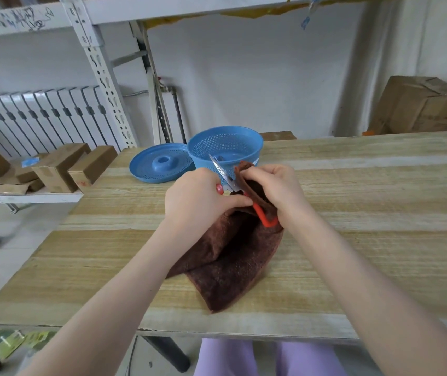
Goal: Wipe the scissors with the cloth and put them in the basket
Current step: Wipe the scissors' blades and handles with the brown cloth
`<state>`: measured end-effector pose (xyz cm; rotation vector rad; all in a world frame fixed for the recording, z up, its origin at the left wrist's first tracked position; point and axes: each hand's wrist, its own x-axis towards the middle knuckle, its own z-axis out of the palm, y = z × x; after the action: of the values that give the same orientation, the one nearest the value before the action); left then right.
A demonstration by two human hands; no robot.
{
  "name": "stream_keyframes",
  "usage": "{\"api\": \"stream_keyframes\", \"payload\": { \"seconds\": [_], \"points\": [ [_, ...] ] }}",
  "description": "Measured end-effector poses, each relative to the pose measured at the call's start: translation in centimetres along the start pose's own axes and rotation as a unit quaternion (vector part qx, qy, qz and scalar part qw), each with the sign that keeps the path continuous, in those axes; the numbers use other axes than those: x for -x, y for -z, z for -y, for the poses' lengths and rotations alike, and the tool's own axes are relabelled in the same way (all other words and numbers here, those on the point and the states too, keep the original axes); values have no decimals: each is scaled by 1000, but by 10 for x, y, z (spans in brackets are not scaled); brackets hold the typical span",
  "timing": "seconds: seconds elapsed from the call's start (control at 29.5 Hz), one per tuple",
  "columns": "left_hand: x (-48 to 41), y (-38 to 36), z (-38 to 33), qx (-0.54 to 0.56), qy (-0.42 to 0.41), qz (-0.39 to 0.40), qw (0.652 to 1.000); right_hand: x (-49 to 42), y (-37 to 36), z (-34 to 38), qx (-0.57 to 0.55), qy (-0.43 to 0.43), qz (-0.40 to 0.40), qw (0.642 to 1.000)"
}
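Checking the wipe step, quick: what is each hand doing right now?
Left hand: closed, holding the scissors.
Right hand: closed, pinching the cloth around the scissors.

The table (379,213) is lying in front of you. The cloth (230,267) is lying on its middle, with its top end going up into your hands. Your left hand (195,196) is holding the scissors (223,173), and your right hand (271,185) is pinching the cloth just beside them. The scissors are pointing away from you, toward the basket (244,156). The basket is standing at the back of the table, just behind your hands. The lid (149,169) is lying just left of it. Small boxes (59,166) are sitting on a low shelf left of the table, with a radiator (40,118) behind them.
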<state>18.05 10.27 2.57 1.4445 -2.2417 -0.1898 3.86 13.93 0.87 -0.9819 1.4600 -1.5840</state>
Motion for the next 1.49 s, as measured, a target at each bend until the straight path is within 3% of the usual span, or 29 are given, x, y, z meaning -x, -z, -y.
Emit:
{"api": "stream_keyframes", "payload": {
  "seconds": [0.07,0.2,0.37,0.58,0.78,0.98,1.32,1.49],
  "points": [
    [-1,1,0,-9,10,3,1000,-1,0,-3,-17,-5,2,1000],
    [-1,4,1,-17,1,8,1000,2,2,-5,5,-15,80,997],
    [-1,3,2,-25,-5,32,999,-2,3,-7,-68,-47,18,996],
    [-1,0,1,-42,-14,48,998,2,6,-12,-37,-76,128,988],
    [-1,-1,3,-67,-11,32,997,5,4,-21,-133,-86,89,983],
    [2,-4,8,-63,-12,56,996,14,3,-25,-112,-100,149,977],
    [2,-6,10,-72,0,56,996,16,-9,-36,-145,-100,38,984],
    [2,-4,14,-62,2,55,997,12,-1,-29,-99,-100,129,982]
  ]
}}
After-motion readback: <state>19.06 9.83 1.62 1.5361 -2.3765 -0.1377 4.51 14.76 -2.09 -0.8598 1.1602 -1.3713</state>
